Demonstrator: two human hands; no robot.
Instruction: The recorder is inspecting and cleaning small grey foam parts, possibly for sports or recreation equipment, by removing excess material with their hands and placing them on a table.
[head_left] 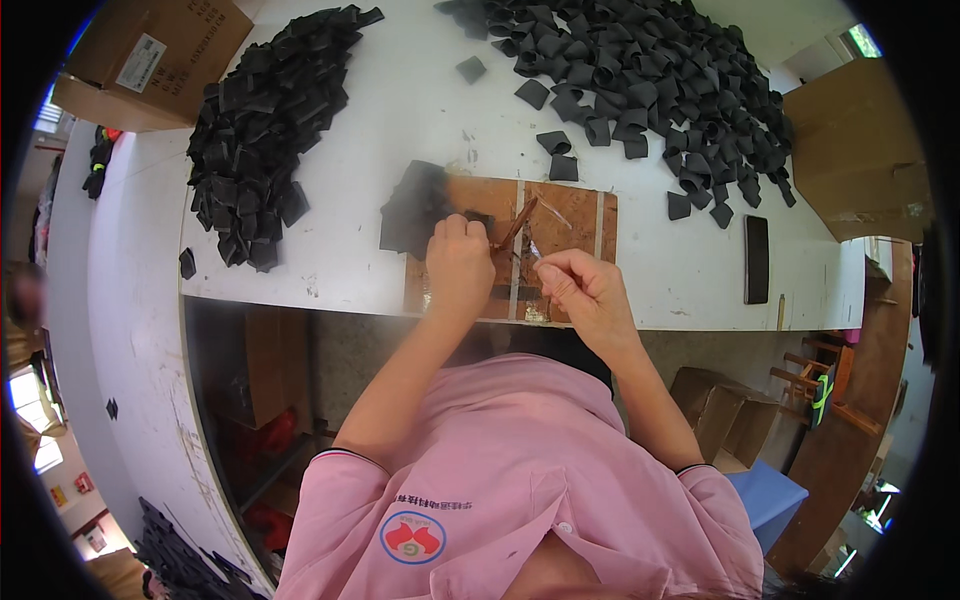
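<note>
Right hand [590, 288] now, fingers pinched on a thin, shiny sliver [535, 250] above the brown board [577, 225]! Left hand [460, 262] curls over the board by a small black piece [482, 218], grip impossible to tell, black stack [413, 205] just left; farther up the table [400, 100], two black piles [650, 90].

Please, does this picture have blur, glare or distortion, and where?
Head view: the front edge of the table bows slightly, and the corners are black; head view: at far left, a window is washed out by light; head view: the dark stack by the brown board looks hazy, while the upper-right pile is mostly sharper.
</note>
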